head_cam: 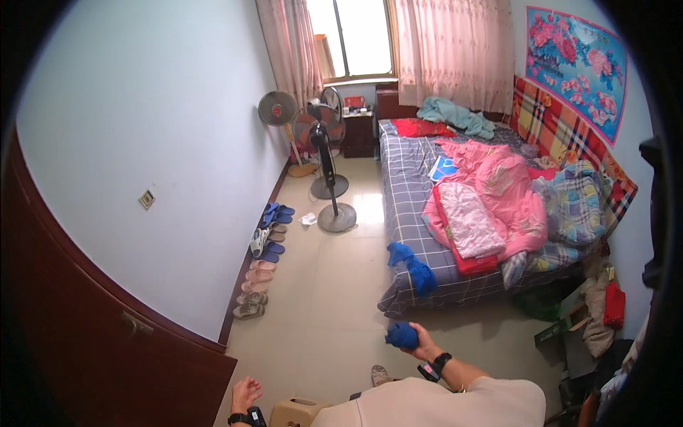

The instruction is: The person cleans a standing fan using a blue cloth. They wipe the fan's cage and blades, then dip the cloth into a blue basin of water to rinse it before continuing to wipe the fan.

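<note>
My right hand (424, 344) grips a bunched dark blue cloth (402, 335) in front of my body, near the foot of the bed. My left hand (246, 394) is at the lower left with its fingers slightly curled and apart, holding nothing, beside a beige plastic stool (293, 411). On the near corner of the bed, a bright blue garment (413, 268) hangs partly over the edge. Pink bedding (507, 187) and a folded pale pink quilt (469, 221) lie heaped on the checked bedsheet (406, 197).
A dark red door (106, 341) stands at the left. Several pairs of shoes and slippers (259, 275) line the wall. Further off are standing fans (336, 216) and a bedside cabinet (358, 136). Boxes and bags (579, 325) crowd the floor at the right.
</note>
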Motion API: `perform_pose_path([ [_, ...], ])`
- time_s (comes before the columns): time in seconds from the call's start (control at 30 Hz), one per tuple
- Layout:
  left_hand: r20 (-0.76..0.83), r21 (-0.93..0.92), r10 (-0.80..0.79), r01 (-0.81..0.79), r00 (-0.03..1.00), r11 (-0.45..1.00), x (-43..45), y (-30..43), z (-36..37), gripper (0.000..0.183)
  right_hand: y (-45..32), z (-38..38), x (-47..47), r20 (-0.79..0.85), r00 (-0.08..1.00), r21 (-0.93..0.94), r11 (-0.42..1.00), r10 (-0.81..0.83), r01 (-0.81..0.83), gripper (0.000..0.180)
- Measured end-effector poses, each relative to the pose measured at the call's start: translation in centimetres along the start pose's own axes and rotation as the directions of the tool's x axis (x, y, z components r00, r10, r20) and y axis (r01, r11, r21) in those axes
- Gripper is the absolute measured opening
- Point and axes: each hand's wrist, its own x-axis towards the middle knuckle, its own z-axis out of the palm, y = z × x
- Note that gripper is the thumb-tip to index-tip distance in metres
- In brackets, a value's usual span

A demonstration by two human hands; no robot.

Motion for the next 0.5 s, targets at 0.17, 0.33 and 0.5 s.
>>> perform_pose_path([
  [0.17, -0.118, -0.117, -0.175, 0.162, 0.977, 0.980, -1.1, -3.4, -4.5, 0.033, -8.5, 6.3, 9.9, 0.238, 0.965, 0.029, 0.994, -0.111, 0.107, 0.047],
  [0.33, -0.179, -0.165, -0.287, 0.259, 0.941, 0.952, 2.9, -3.6, -4.4, 0.040, -14.9, 10.8, 18.5, 0.184, 0.981, 0.036, 0.997, -0.068, 0.062, 0.045],
  [0.5, -0.300, -0.234, -0.281, 0.215, 0.912, 0.948, 17.2, 4.4, -0.8, 0.040, -21.5, 15.2, 26.7, 0.221, 0.971, 0.124, 0.990, -0.093, 0.067, 0.042],
])
